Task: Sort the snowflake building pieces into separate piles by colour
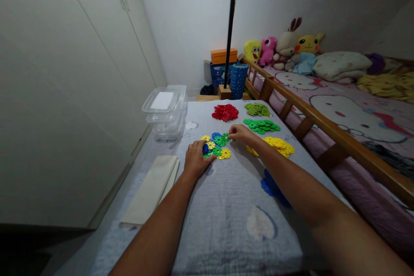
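Note:
A mixed heap of small plastic flower-shaped discs (221, 141) in yellow, green and blue lies mid-table between my hands. My left hand (195, 156) curls around the heap's left side, thumb apart from the fingers. A dark blue disc (205, 148) sits within its grasp. From the right, my right hand (238, 133) reaches in, its fingertips pinched on a green disc (226, 137) at the heap's edge. Separate piles lie around: red discs (225, 112), light green discs (257, 109), green discs (261, 126), yellow discs (280, 146), and blue discs (271, 186) partly hidden under my right forearm.
Stacked clear plastic containers (166, 116) stand at the table's left edge, with a folded cream cloth (152, 189) nearer me. A wooden bed rail (304, 123) runs along the right. Behind the table rise a black pole (230, 30) and a blue foam roller (238, 81).

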